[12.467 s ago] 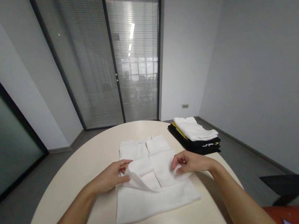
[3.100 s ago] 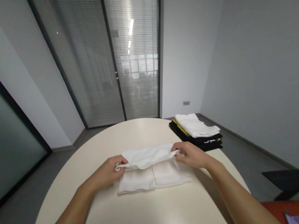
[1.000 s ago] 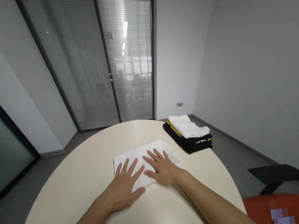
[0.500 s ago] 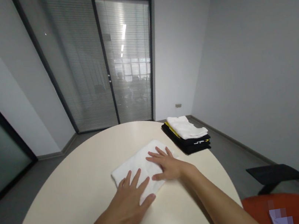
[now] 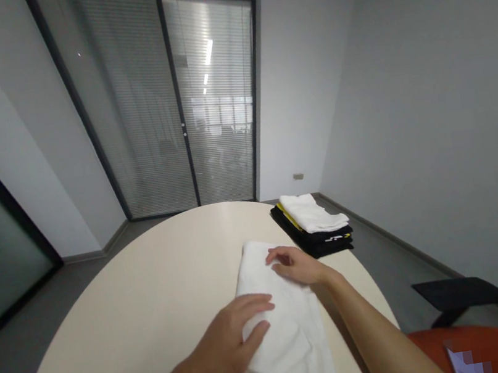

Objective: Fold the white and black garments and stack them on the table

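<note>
A folded white cloth garment [image 5: 281, 325] lies lengthwise on the round table [image 5: 161, 287], with creases in its near half. My left hand [image 5: 238, 337] rests over its left edge, fingers stretched out and thumb apart. At the garment's upper right side is my right hand [image 5: 295, 263], its fingers loosely bent with a gap to the thumb; nothing is pinched between them. Which kind of garment it is, I cannot tell.
Toward the right rear edge stands a stack of folded clothes [image 5: 315, 223], white on top, with yellow and black below. A red chair [image 5: 434, 346] with a black armrest [image 5: 461, 293] sits at the lower right. Beyond the table is a glass partition [image 5: 140, 115] with blinds.
The white garment has gone from lying slantwise and compact to a longer shape pointing toward me. Both hands have lifted from flat, spread fingers; the right one's fingers are now bent.
</note>
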A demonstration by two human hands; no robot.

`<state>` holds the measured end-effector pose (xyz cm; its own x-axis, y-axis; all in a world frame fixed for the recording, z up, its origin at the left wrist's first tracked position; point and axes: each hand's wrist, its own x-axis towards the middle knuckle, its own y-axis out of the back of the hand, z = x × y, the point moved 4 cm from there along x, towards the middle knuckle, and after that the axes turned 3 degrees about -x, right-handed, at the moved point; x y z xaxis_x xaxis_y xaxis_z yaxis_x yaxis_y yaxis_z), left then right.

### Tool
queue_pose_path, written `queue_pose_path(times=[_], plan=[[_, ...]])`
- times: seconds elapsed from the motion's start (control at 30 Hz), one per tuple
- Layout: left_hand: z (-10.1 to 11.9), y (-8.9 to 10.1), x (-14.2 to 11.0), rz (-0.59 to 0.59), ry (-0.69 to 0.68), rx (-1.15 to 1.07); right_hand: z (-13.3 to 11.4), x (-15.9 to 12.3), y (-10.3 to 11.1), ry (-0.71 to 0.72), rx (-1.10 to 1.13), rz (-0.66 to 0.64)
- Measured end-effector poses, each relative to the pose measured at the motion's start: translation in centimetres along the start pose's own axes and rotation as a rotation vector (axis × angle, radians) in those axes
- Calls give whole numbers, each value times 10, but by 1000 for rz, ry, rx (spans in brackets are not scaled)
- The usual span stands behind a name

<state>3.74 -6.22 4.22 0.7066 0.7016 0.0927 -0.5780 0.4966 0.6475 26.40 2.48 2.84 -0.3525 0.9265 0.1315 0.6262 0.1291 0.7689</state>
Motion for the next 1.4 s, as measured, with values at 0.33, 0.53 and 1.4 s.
queue_pose_path(times=[0.33, 0.53, 1.4], plan=[[-35, -32, 2, -51, 80, 357, 9, -20, 18, -782, -526, 22], [-31, -67, -1, 73, 149, 390, 12, -13, 10, -679, -453, -24], [-107, 21, 31, 401, 384, 684, -58, 56, 153, -203, -550, 362]])
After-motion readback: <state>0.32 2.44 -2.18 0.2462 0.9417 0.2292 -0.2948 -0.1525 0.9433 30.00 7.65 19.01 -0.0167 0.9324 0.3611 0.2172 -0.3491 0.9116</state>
